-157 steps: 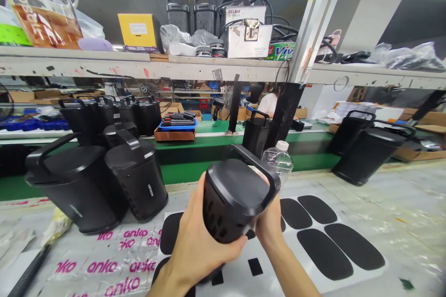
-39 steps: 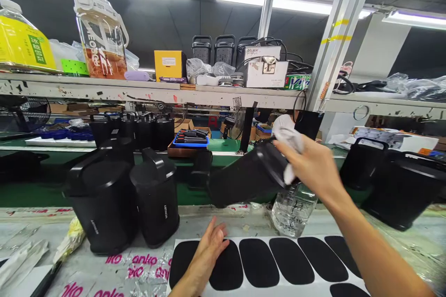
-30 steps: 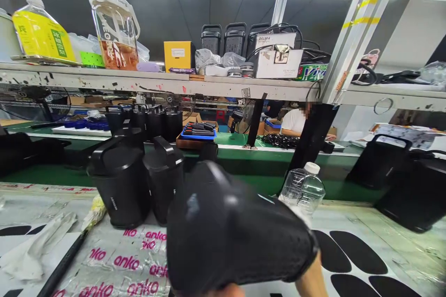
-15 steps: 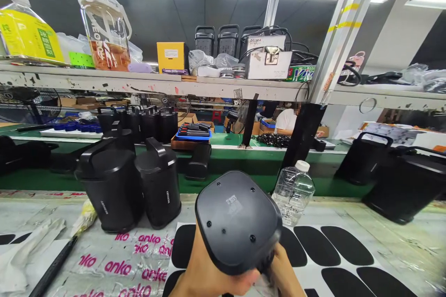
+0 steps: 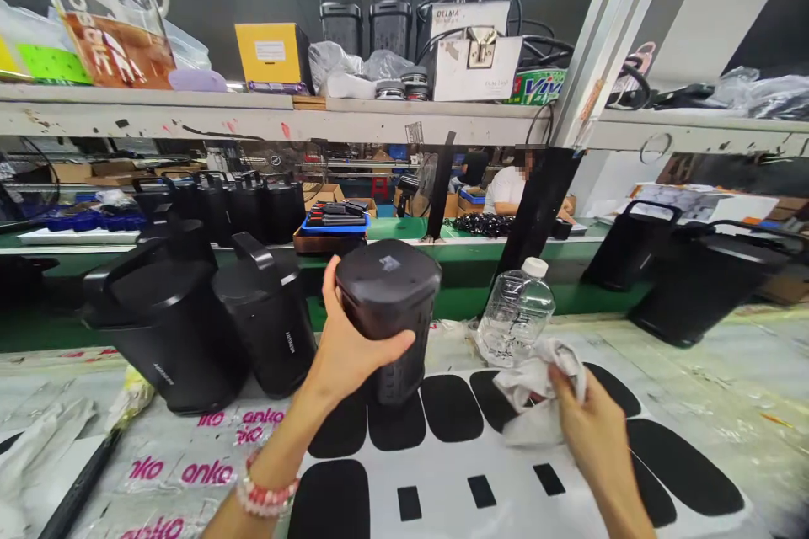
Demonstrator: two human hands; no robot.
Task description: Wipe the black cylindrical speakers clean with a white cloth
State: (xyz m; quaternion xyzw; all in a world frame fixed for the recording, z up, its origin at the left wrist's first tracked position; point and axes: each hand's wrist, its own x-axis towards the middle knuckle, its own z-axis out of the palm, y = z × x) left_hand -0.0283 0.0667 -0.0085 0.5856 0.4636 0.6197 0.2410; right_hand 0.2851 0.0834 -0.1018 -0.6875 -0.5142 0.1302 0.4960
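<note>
My left hand (image 5: 354,354) is wrapped round a black portable speaker (image 5: 404,312), its flat base turned upward and its thumb side facing me. The speaker stands over a white sheet (image 5: 442,472) of black rounded pads; whether it touches the sheet I cannot tell. My right hand (image 5: 585,413) pinches a crumpled white cloth (image 5: 537,387) above the right part of that sheet. Behind the cloth stands a clear plastic bottle (image 5: 515,312) with a white cap. To the left, close to my left hand, is an upright black speaker (image 5: 269,324) with a top handle.
A larger black speaker (image 5: 170,328) stands at the left, and another (image 5: 708,286) at the right. A black-handled brush-like tool (image 5: 88,472) lies at the lower left. A shelf edge (image 5: 354,120) crosses above the bench. Beyond it, a person (image 5: 506,189) in white sits.
The speaker has moved away from me and its base has tipped from facing me to facing up. My right hand has come away from it to the right, with the cloth now visible.
</note>
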